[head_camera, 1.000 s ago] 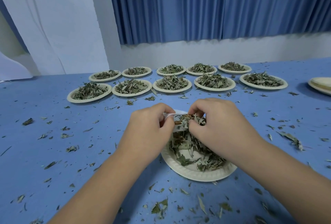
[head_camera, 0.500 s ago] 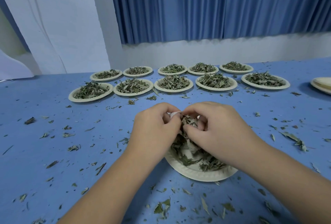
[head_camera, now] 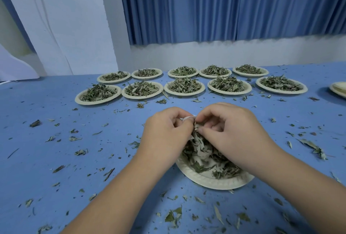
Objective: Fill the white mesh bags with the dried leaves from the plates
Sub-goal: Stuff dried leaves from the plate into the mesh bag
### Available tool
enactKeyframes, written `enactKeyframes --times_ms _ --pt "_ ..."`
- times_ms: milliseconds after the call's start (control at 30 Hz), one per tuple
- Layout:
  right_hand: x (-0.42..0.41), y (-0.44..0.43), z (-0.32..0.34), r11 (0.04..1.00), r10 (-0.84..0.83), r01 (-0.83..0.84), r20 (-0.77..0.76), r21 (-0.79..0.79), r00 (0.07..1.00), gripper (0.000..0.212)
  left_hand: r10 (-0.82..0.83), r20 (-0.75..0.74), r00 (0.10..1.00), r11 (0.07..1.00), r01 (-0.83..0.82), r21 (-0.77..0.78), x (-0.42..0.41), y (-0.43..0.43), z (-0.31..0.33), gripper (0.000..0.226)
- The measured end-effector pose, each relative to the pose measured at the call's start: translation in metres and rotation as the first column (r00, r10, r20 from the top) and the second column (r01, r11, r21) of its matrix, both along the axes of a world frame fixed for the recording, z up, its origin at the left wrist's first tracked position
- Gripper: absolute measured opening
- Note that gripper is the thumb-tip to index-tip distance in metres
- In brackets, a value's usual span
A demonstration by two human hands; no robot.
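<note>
Closer now, your left hand [head_camera: 164, 134] grip clamps the white mesh bag [head_camera: 188, 118] open so right hand [head_camera: 230, 132] pinches dried green leaves [head_camera: 196, 126] in.

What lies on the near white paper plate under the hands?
Loose dried green leaves lie on the near white paper plate. The left hand and right hand cover its far part and most of the white mesh bag.

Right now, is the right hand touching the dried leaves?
Touching. The head view shows the right hand pinching a clump of dried leaves at the white mesh bag.
</note>
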State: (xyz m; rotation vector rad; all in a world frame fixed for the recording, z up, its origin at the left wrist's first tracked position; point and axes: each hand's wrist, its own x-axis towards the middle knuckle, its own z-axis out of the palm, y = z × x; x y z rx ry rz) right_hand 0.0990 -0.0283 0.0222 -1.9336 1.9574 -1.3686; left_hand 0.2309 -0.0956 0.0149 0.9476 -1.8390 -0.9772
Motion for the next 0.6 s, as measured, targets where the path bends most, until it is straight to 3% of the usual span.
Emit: enactKeyframes --times_ms 233,400,500,600 --pt "0.000 -0.007 -0.005 0.994 -0.109 0.106 -0.214 -0.025 0.971 0.020 -0.049 -0.007 0.999 0.998 0.049 0.036 -0.001 0.004 0.000 0.015" --pt "-0.007 0.002 0.005 0.997 -0.076 0.076 -0.107 0.002 0.991 0.011 -0.012 -0.038 0.999 0.997 0.015 0.078 -0.001 0.002 -0.002 0.016" --pt "-0.017 0.013 0.012 0.989 0.003 0.016 -0.130 0.146 0.991 0.047 0.028 -0.046 0.999 0.995 -0.024 0.096 0.000 -0.001 -0.002 0.016" --pt "-0.014 0.019 0.011 0.945 0.048 0.047 -0.281 0.323 0.958 0.086 0.048 -0.056 0.997 0.992 -0.041 0.123 0.001 -0.003 -0.001 0.015"
